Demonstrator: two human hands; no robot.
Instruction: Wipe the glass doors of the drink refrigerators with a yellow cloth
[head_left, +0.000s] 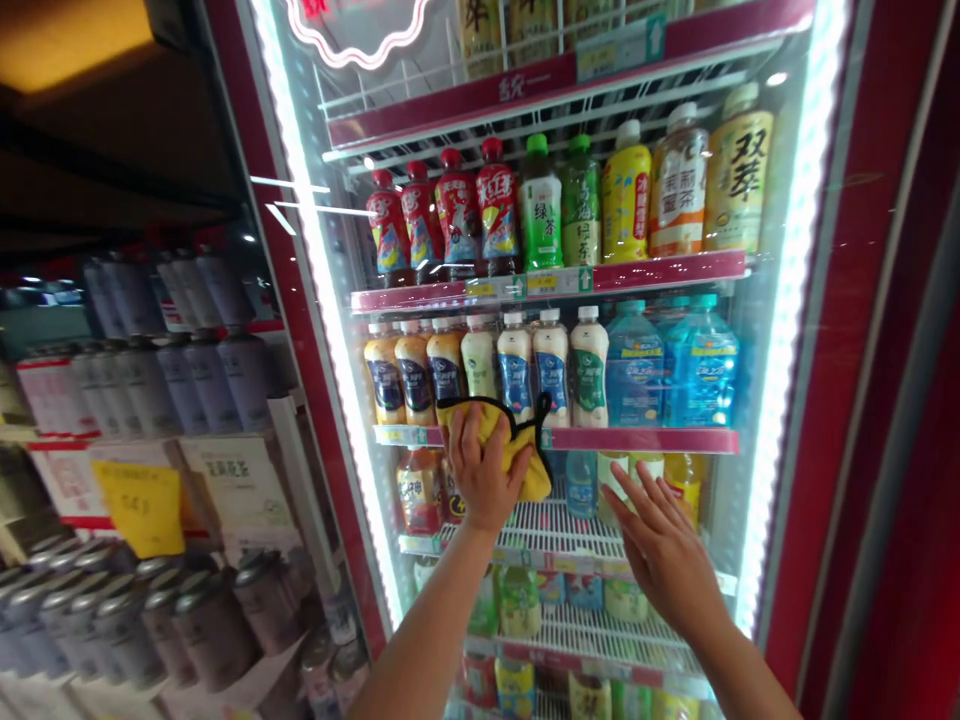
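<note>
The left hand (484, 470) is pressed flat against the glass door (757, 330) of a drinks cooler, fingers curled over a yellow cloth (525, 460) with a black edge; the cloth is soft and bunched, spilling out above and to the right of the knuckles. The right hand (664, 545) is spread wide and holds nothing, palm towards the glass lower and to the right, well clear of the cloth; whether it touches the pane cannot be told.

Behind the smooth, reflective glass, white wire shelves (562, 520) with red front strips carry plastic bottles: red-capped ones (457, 215) and green tea bottles (540, 205) above, blue water bottles (679, 360) at cloth height. Bright white light strips (784, 330) run down the red door frame (855, 330). To the left, dim shelves hold rows of pale bottles (180, 370) and cans (150, 610).
</note>
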